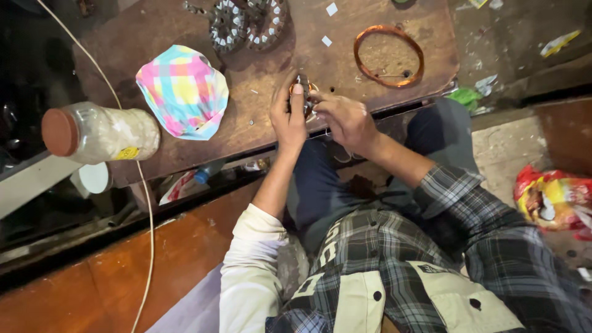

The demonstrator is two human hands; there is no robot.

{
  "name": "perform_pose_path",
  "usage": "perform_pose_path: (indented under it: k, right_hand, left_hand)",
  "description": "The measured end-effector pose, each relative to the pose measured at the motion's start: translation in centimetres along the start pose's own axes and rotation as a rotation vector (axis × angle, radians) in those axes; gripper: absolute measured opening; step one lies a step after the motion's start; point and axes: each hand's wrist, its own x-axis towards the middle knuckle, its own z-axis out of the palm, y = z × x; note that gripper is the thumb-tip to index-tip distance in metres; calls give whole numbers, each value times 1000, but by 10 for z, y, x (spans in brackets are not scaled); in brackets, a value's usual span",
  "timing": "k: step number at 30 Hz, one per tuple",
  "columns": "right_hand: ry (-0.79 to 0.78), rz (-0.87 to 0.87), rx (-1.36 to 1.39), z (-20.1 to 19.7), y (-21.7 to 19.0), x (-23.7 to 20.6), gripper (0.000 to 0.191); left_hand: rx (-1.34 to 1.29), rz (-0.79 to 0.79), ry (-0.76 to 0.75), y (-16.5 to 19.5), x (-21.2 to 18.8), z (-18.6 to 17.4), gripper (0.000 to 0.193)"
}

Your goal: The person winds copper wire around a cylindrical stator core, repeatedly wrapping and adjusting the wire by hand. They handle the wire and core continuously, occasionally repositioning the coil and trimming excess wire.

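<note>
While both hands work at the near edge, the brown table (259, 129) carries everything, so go big to small. Clear plastic jar (102, 131) with a brown lid lies on its side at the far left edge; beside it sits a pastel checked cloth cap (183, 90). Copper wire coil (388, 55), a loose ring, lies to the right, well apart from the hands. Two toothed round stator cores (246, 23) sit at the far edge, touching each other. Small white paper scraps (331, 9) lie near them.

Left hand (288, 117) is curled around a small wound motor part (302, 92), thumb pressed up along its face. Right hand (345, 120) has fingertips pinched at the same part's side, seemingly on fine wire; exact contact is too small to tell. The part is held just above the table edge, between both hands.

Judgement: to do this well, brace the left wrist on the table edge, hold the part steady, and let the right fingertips make short, light pulls so thin wire neither kinks nor snaps.
</note>
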Motion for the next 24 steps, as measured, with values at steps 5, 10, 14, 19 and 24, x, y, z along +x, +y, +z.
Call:
perform_pose_path:
  k: [5,10,14,19,24]
  right_hand:
    - [-29,-27,64,-2,13,3,23]
    - [-56,-117,32,-6,32,14,25]
    - [-84,-131,56,-4,40,16,26]
    - [-73,-147,71,-5,40,14,27]
    - [49,122,173,-14,32,11,23]
  left_hand:
    - [-96,8,-120,3,2,-7,46]
    - [-266,-71,-122,-1,-1,-3,45]
    - [-296,-84,-93,-10,-4,0,46]
    - [-265,-156,-100,-12,-4,1,38]
    - [-190,-58,-101,-7,0,2,37]
